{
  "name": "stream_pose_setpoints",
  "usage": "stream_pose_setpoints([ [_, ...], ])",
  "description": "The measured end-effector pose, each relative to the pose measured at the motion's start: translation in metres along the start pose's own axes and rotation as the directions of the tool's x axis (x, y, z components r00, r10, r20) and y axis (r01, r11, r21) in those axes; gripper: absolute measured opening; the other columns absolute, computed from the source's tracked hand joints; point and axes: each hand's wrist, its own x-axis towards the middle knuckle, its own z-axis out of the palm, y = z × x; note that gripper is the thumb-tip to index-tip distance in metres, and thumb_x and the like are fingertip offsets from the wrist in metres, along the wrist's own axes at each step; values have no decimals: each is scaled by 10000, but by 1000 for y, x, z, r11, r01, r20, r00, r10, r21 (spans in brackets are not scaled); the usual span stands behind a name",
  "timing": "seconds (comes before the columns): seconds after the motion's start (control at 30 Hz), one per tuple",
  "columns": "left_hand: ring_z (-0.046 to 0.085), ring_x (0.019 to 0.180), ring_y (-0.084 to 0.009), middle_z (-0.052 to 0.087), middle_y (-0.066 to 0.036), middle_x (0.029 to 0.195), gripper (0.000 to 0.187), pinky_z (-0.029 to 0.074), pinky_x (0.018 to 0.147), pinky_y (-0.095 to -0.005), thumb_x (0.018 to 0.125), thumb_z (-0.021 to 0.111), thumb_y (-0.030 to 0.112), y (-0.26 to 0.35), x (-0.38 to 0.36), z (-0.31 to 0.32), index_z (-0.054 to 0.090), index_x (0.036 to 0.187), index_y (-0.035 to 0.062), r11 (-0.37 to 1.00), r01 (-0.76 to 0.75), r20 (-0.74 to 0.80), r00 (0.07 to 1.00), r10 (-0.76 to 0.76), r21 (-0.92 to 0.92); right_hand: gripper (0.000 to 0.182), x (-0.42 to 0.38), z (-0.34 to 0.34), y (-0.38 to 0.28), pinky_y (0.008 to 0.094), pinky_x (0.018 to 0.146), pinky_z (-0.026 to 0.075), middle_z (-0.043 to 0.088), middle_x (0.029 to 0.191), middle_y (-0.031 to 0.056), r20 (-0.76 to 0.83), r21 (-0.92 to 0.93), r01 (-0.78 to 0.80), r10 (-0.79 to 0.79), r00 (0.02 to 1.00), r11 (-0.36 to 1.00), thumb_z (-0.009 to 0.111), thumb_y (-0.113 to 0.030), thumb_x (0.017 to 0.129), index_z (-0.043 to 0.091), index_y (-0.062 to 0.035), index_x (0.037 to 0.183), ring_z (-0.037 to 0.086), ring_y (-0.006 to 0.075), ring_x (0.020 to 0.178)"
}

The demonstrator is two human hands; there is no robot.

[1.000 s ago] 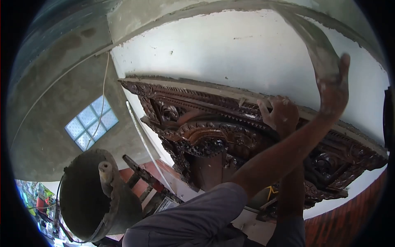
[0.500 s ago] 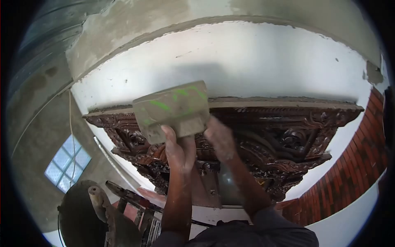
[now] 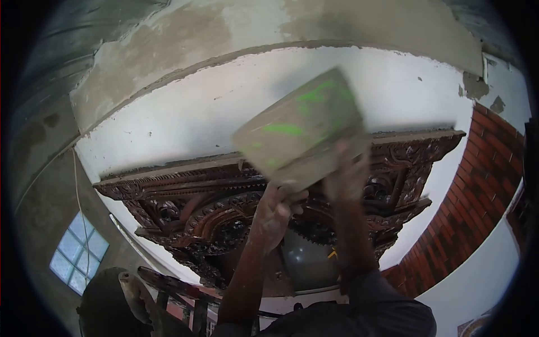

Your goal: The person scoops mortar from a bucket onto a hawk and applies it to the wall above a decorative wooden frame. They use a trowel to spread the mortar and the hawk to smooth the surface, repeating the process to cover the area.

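Note:
A rectangular board (image 3: 306,123), smeared with grey cement and marked with bright green patches, is held up tilted in front of the white wall band. A raised strip runs along its lower side. My left hand (image 3: 275,210) grips its lower left edge from below, fingers curled. My right hand (image 3: 347,177), blurred by motion, is closed on the lower right end, with fingers overlapping the face. Behind the board stands dark carved woodwork (image 3: 224,208), its top ledge partly hidden by the board.
Rough grey plaster (image 3: 252,28) lies above the white wall band (image 3: 168,126). Red brick cladding (image 3: 449,219) is on the right. At the lower left are a dark round bucket (image 3: 101,309), a ladder-like frame (image 3: 174,286) and a glass-block window (image 3: 78,253). A cord (image 3: 78,191) hangs near the window.
The board has moved up and right and tilted more steeply, its right end raised. Both hands have moved right with it. The view has shifted slightly.

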Motion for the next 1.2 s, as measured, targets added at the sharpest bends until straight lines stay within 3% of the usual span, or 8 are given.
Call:
stream_pose_setpoints([
  [0.07,610,1084,-238,583,-161,1243,796,494,847,-341,875,674,468,7,-13,-14,337,1429,5,987,32,-27,999,-28,157,563,63,-21,-45,364,856,482,588,1156,129,-48,211,-94,106,993,973,667,-388,874,506,14,1233,578,224,975],
  [0.33,641,967,-180,642,-100,1100,524,512,771,-284,944,622,362,47,-57,-81,486,1300,3,993,-11,-437,897,63,121,471,219,-1,-45,336,903,504,576,1177,131,215,537,-31,-101,971,843,684,-101,878,462,2,1281,593,232,1046],
  [0.63,650,922,-146,664,-75,1035,404,519,743,-258,969,595,306,77,-91,-123,540,1239,11,982,-80,-559,813,163,170,513,179,91,-46,318,892,482,579,1160,143,227,470,7,-128,965,883,705,-185,868,471,26,1272,575,204,1030],
  [0.83,648,927,-142,669,-69,1053,352,506,773,-259,977,582,272,77,-97,-131,566,1218,16,972,-3,-635,757,155,233,470,122,181,-67,284,835,464,594,1055,122,97,360,293,-348,933,886,692,-177,870,496,45,1234,544,156,935],
  [0.97,662,922,-163,671,-83,1052,353,517,748,-265,964,599,267,78,-101,-129,559,1211,18,963,41,-660,736,152,267,424,85,250,-78,287,835,461,582,1045,119,121,503,219,-319,940,836,677,-108,866,487,69,1202,537,153,924],
  [1.1,648,949,-155,670,-76,1065,358,506,779,-275,967,592,265,74,-107,-133,560,1216,10,972,38,-662,739,130,234,453,50,314,-95,314,854,471,573,1063,144,30,455,292,-342,939,841,656,-85,864,451,54,1243,562,198,925],
  [1.13,644,954,-153,670,-75,1067,359,503,784,-276,969,590,266,74,-107,-132,559,1217,9,974,37,-663,738,124,223,472,40,326,-104,344,896,462,578,1079,175,132,560,124,-236,963,819,648,-85,856,439,44,1259,574,250,966],
  [1.2,638,959,-149,669,-76,1070,359,498,793,-275,971,585,267,74,-107,-131,560,1217,7,974,43,-666,736,120,224,480,25,358,-108,358,905,458,580,1091,194,79,501,217,-294,953,838,644,-87,851,437,32,1267,583,277,982],
])
